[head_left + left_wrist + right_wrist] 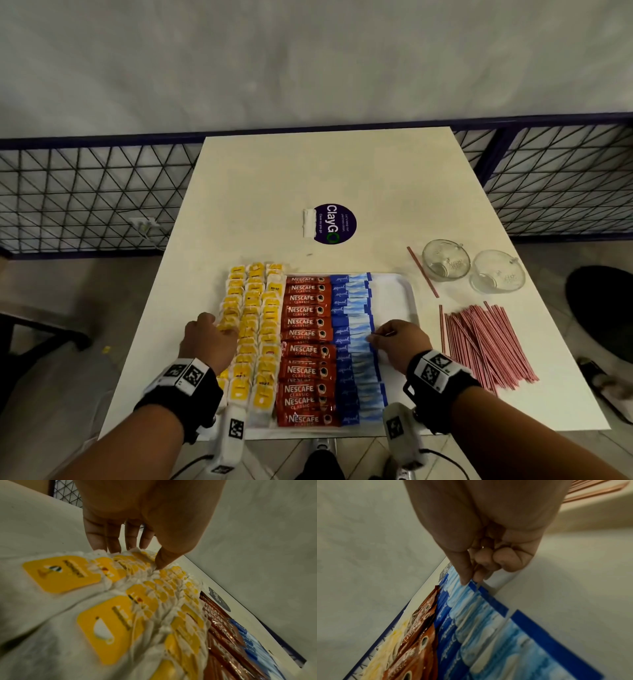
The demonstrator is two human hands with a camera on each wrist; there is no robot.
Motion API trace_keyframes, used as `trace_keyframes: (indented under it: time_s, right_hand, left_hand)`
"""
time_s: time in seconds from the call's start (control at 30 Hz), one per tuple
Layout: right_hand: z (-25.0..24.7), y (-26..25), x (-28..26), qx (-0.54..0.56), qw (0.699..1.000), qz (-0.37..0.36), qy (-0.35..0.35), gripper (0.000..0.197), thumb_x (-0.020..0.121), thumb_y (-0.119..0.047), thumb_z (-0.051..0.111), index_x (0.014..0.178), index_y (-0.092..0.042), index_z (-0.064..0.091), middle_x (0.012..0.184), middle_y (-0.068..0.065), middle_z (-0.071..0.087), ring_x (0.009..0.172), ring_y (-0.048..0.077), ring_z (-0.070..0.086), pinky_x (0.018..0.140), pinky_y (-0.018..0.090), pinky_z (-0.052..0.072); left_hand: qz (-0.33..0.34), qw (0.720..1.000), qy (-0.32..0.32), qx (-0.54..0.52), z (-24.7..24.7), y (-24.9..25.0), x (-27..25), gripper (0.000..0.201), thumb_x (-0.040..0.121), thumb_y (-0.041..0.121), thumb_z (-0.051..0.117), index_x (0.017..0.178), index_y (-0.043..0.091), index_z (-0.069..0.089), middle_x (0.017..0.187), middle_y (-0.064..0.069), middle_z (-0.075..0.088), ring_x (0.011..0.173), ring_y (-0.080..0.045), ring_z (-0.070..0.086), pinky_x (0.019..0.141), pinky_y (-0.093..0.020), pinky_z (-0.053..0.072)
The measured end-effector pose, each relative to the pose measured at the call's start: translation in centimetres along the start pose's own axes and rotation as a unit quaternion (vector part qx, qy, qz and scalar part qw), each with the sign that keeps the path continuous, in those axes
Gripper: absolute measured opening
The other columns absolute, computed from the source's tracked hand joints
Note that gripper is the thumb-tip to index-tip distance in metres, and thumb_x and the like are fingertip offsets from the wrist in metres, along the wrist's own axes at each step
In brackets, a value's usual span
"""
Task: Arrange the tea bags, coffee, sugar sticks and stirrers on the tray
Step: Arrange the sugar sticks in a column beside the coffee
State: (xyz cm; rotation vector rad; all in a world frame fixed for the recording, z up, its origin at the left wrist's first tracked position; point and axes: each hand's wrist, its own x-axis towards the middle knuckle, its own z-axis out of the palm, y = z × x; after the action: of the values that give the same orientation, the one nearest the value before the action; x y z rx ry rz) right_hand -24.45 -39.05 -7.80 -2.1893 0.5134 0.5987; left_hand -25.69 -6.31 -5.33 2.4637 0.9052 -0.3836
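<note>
A white tray holds three columns of yellow-tagged tea bags, one column of red Nescafe coffee sachets and one of blue sugar sticks. Its right strip is bare. My left hand rests on the leftmost tea bag column. Its fingers are straight against the bags' far edge, the thumb pressing on top. My right hand pinches the right end of one sugar stick between thumb and forefinger, the other fingers curled. Red-and-white stirrers lie piled on the table right of the tray.
Two glass cups stand at the back right, with a single stirrer beside them. A round purple sticker marks the table's middle. Behind the white table runs a wire fence.
</note>
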Motion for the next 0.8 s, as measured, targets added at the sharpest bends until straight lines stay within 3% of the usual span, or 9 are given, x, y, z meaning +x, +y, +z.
trace_keyframes:
  time_s: [0.1,0.17,0.27,0.37,0.43,0.5,0.6,0.7,0.8]
  right_hand:
    - [0.0,-0.4,-0.4,-0.025,1.0,-0.002,-0.003,0.024,0.073,-0.044,0.077,0.078,-0.023,0.067,0.08,-0.004,0.068,0.079,0.014,0.062,0.069,0.024,0.048]
    - [-0.3,-0.7,-0.6,-0.037,0.999,-0.005,0.004,0.03,0.075,-0.049,0.074,0.079,-0.02,0.065,0.078,-0.003,0.067,0.075,0.013,0.06,0.06,0.023,0.043]
    - [-1.2,-1.2,-1.2,-0.052,0.997,-0.047,0.034,0.039,0.078,-0.056,0.066,0.081,-0.017,0.064,0.077,-0.001,0.067,0.073,0.014,0.06,0.058,0.024,0.043]
    - [-3.1,-1.6,-1.7,-0.033,0.993,-0.093,0.061,0.033,0.083,-0.052,0.062,0.078,-0.019,0.063,0.077,-0.003,0.067,0.075,0.015,0.061,0.065,0.026,0.043]
    - [-5.0,-1.5,-1.9,-0.035,0.991,-0.102,0.083,0.03,0.086,-0.049,0.06,0.077,-0.02,0.062,0.076,-0.003,0.067,0.074,0.015,0.06,0.066,0.026,0.042]
    - [-7.1,-0.7,-1.8,-0.039,0.988,-0.104,0.104,0.029,0.087,-0.046,0.058,0.076,-0.02,0.063,0.074,-0.004,0.066,0.073,0.016,0.06,0.066,0.026,0.042]
    - [-10.4,1.8,-1.6,-0.065,0.986,-0.098,0.119,0.025,0.087,-0.044,0.059,0.079,-0.021,0.064,0.072,-0.007,0.062,0.07,0.014,0.056,0.063,0.025,0.037]
    - [-13.5,5.3,-1.1,-0.1,0.984,-0.086,0.122,0.024,0.087,-0.044,0.059,0.079,-0.022,0.064,0.073,-0.007,0.062,0.07,0.012,0.055,0.061,0.024,0.036]
    - [-16.6,9.0,-0.6,-0.128,0.984,-0.075,0.098,0.021,0.085,-0.04,0.06,0.069,-0.026,0.058,0.068,-0.011,0.06,0.068,0.012,0.056,0.055,0.017,0.034]
  left_hand:
    - [0.008,1.0,-0.012,-0.008,0.0,0.0,0.3,0.055,0.087,0.032,0.062,0.133,0.006,0.046,0.133,-0.021,0.051,0.12,-0.038,0.051,0.095,-0.041,0.042]
    - [0.006,1.0,-0.012,-0.008,-0.2,0.0,0.4,0.056,0.086,0.034,0.063,0.132,0.006,0.047,0.133,-0.02,0.052,0.12,-0.038,0.051,0.096,-0.041,0.042]
    - [0.007,0.999,0.037,0.012,-1.2,1.1,0.2,0.055,0.085,0.04,0.064,0.13,0.01,0.05,0.133,-0.019,0.049,0.12,-0.041,0.048,0.099,-0.046,0.04]
    - [0.11,0.988,0.11,0.019,-1.7,5.0,-1.4,0.041,0.086,0.036,0.064,0.119,0.012,0.059,0.126,-0.017,0.053,0.117,-0.04,0.047,0.096,-0.046,0.04]
    - [0.238,0.963,0.12,0.039,-1.0,8.9,-2.9,0.027,0.087,0.033,0.063,0.107,0.016,0.065,0.115,-0.011,0.061,0.109,-0.036,0.053,0.091,-0.042,0.043]
    - [0.355,0.927,0.084,0.081,0.8,13.1,-4.7,0.022,0.089,0.035,0.058,0.102,0.02,0.067,0.109,-0.004,0.065,0.104,-0.029,0.054,0.088,-0.037,0.042]
    - [0.474,0.865,-0.012,0.165,4.8,18.6,-7.7,0.03,0.092,0.039,0.05,0.115,0.024,0.064,0.12,0.001,0.06,0.113,-0.025,0.049,0.095,-0.036,0.04]
    - [0.537,0.796,-0.079,0.267,9.5,22.7,-10.5,0.036,0.096,0.036,0.043,0.125,0.021,0.058,0.132,-0.001,0.052,0.121,-0.028,0.042,0.101,-0.038,0.038]
    - [0.517,0.775,-0.13,0.34,13.7,25.3,-12.3,0.04,0.097,0.034,0.041,0.132,0.017,0.049,0.144,-0.001,0.04,0.127,-0.031,0.036,0.101,-0.043,0.035]
